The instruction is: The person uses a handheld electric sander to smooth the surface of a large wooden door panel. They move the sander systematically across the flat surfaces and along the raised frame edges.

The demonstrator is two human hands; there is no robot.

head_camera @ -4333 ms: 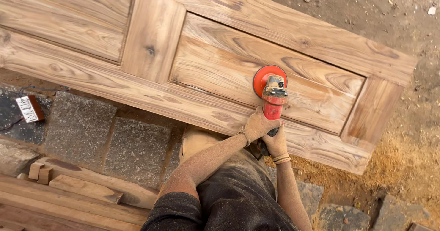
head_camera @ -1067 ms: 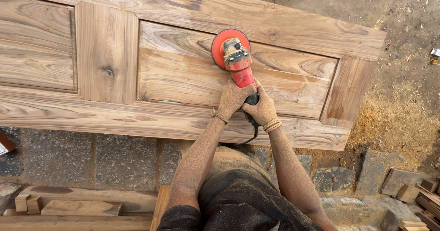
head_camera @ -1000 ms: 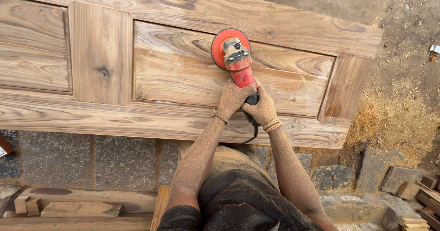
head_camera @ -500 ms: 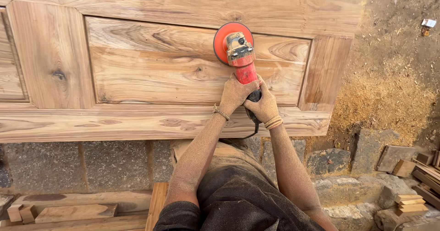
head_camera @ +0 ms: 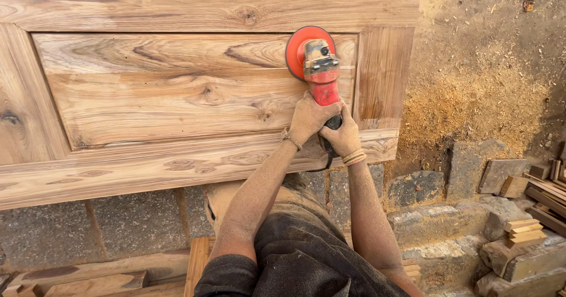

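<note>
Both hands, left hand [head_camera: 308, 118] and right hand [head_camera: 341, 137], are clamped together on the red sander's [head_camera: 317, 67] rear grip at centre frame, its disc flat on the wooden door panel [head_camera: 177, 96]. It looks rigid and fairly hefty, best gripped by the body, away from the disc.

An outdoor carpentry yard: sawdust pile [head_camera: 471, 105], wood offcuts [head_camera: 525, 229], dirt ground [head_camera: 501, 32].

Bright, even daylight; soft, short shadows under the door [head_camera: 177, 96] edge and the arms. No glare. Sharp focus across the wood grain and sawdust [head_camera: 471, 102]. Slight wide-angle stretch toward the frame edges; no motion blur.
</note>
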